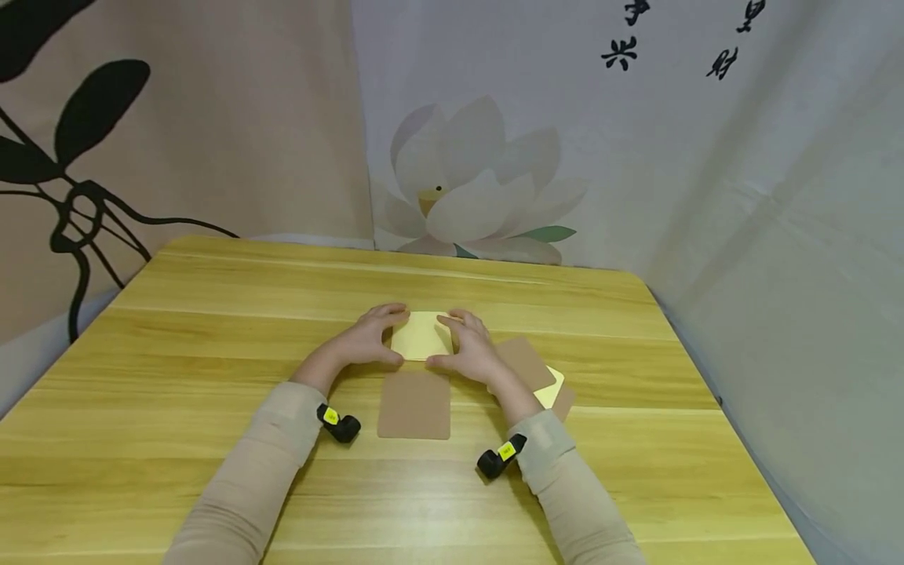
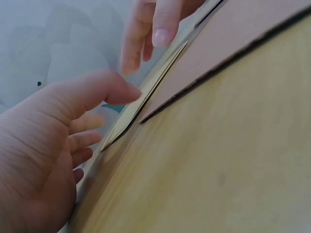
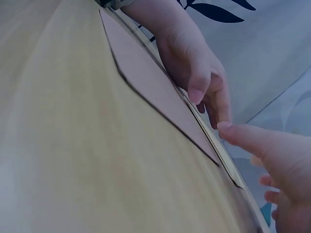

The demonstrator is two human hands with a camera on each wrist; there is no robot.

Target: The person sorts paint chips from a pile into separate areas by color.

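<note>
A pale yellow square card [image 1: 421,336] lies flat on the wooden table, its edge looking layered in the wrist views. At its left side is my left hand [image 1: 370,337], thumb near the front corner and fingers spread by the far corner. My right hand [image 1: 469,345] frames the right side in the same way, its fingers relaxed over that edge. Neither hand visibly pinches the card; whether the fingertips touch it is hard to tell. Just in front lies a brown cardboard square [image 1: 413,405], which also shows in the right wrist view beside the yellow edge.
Right of my right hand is a loose, overlapping pile: a brown square [image 1: 526,362] on top, a yellow card [image 1: 549,390] under it, and another brown piece [image 1: 565,402]. Behind the wooden table [image 1: 212,439] hangs a printed curtain [image 1: 480,173].
</note>
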